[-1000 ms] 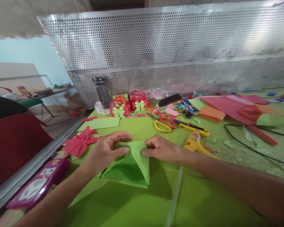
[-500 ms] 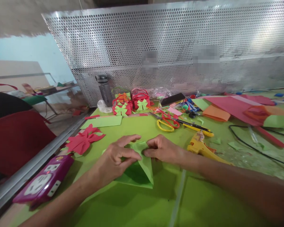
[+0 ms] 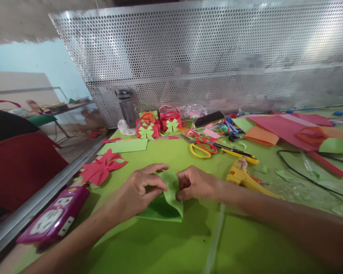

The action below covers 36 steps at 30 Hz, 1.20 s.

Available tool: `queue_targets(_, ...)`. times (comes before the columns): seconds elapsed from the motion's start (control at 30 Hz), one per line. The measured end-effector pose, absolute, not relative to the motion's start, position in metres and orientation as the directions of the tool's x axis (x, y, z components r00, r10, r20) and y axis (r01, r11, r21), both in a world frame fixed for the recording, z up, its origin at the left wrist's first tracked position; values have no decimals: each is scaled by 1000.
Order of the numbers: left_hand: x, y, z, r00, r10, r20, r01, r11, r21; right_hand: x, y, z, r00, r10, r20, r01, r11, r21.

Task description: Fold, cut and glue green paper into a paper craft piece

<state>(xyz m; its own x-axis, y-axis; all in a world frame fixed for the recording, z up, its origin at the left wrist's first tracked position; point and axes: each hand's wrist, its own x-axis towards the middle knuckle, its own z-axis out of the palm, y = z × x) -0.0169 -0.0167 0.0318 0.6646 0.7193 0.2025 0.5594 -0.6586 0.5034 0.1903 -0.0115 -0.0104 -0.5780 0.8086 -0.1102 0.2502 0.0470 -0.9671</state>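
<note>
A folded piece of green paper [image 3: 171,207], partly opened like a pouch, is between my hands over the green tabletop. My left hand [image 3: 144,188] grips its left side, thumb and fingers closing on the upper flap and the index finger arched above. At the right edge of the paper, my right hand [image 3: 193,184] is pinched with its fingers curled. The left part of the paper is hidden behind my left hand.
Beyond my hands lie yellow-and-red scissors [image 3: 201,149] and a utility knife [image 3: 237,153]. A yellow glue gun [image 3: 246,180] rests near my right forearm. Leftward are a red paper flower [image 3: 103,169] and a purple case [image 3: 55,217]. Small red bags [image 3: 148,129] and a bottle [image 3: 126,108] stand behind.
The paper's open side has narrowed and its front edge has risen slightly. My right hand has shifted a little down along the paper's right edge; my left hand has barely moved.
</note>
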Motion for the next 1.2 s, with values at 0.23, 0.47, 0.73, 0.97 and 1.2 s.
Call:
queue_targets(0.23,-17,-16,31,665,727,169,577,-645,500,184,-21,-3,-516,853,-81,330,110,-938)
queue_targets(0.47,-15,-16,35,618,770,161,606,-597,526,187,-23,4,-569,817,-94,327,119,-938)
queue_targets(0.73,-16,-14,36,647,740,185,572,-631,524,196,-13,0,-706,702,-92,228,103,-968)
queue_targets(0.97,-18,-10,37,694,670,264,472,-701,535,198,-8,-2,-788,611,-80,126,34,-991)
queue_targets(1.2,-25,-14,47,555,688,468,581,-723,373,187,-17,2,-392,914,-105,376,55,-925)
